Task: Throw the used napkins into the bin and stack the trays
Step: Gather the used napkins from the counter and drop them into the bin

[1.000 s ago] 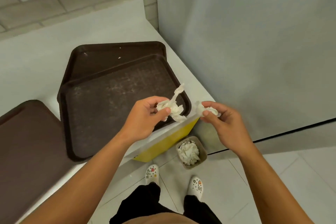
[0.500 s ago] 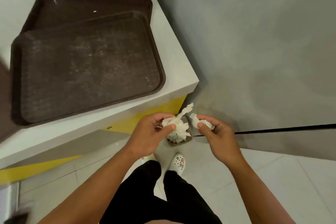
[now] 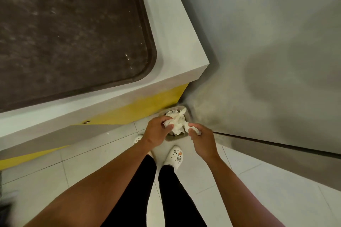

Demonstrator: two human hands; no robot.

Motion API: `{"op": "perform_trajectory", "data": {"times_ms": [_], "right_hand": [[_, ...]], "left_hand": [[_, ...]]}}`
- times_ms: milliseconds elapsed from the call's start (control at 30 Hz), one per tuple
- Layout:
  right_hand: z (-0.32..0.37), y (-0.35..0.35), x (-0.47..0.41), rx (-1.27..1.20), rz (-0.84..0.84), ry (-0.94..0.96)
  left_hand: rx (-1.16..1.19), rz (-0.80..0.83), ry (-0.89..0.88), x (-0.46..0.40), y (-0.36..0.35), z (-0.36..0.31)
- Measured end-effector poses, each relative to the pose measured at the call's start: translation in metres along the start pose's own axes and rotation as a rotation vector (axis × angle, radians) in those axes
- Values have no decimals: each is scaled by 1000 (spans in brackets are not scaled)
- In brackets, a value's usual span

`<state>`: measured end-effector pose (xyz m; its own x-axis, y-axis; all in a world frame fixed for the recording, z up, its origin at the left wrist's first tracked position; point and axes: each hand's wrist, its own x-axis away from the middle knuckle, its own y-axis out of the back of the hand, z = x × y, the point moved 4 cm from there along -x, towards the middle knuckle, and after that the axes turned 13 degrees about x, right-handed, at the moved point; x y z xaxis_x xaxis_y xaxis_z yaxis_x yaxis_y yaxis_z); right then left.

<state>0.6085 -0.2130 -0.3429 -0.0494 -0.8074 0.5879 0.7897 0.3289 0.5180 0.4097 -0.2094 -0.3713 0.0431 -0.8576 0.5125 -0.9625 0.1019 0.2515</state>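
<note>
My left hand [image 3: 156, 131] is closed on a crumpled white napkin [image 3: 168, 124], held low over the small grey bin [image 3: 177, 137] on the floor. My right hand [image 3: 202, 139] pinches a smaller white napkin piece [image 3: 191, 127] just right of it. The bin sits in the corner by the wall and holds white napkins [image 3: 178, 116]. A dark brown tray [image 3: 70, 31] lies on the white counter [image 3: 171, 42] at upper left; only its near right corner shows.
The counter has a yellow front panel [image 3: 147, 105] under its white edge. A grey wall [image 3: 267, 51] rises on the right with a dark baseboard line. My feet in white clogs [image 3: 175, 156] stand on pale floor tiles just before the bin.
Both hands went down from counter height to just above the bin, each still holding its napkin. My view tilted down and closer; the back trays left the frame.
</note>
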Motion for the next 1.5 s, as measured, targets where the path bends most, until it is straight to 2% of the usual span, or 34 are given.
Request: {"op": "perform_trajectory", "data": {"times_ms": [300,500,600,733,867,1067,1500], "right_hand": [[-60,-49,-80,132,79,-70],[-72,-70,-121,291,193,-90],[-70,-72,-130,345,220,-82],[-69,-70,-133,316,256,-61],[-39,-55,-112,287,306,-7],[30,-18,-47,341,450,106],[196,63,105,171,410,344]], "left_hand": [[-109,48,131,-65,-46,73],[-103,132,116,-94,-56,89],[-113,123,105,-100,-50,91],[-87,119,98,-97,-36,87],[-32,99,44,-77,-20,73],[94,89,1,-23,15,16],[228,14,-127,136,129,-131]]}}
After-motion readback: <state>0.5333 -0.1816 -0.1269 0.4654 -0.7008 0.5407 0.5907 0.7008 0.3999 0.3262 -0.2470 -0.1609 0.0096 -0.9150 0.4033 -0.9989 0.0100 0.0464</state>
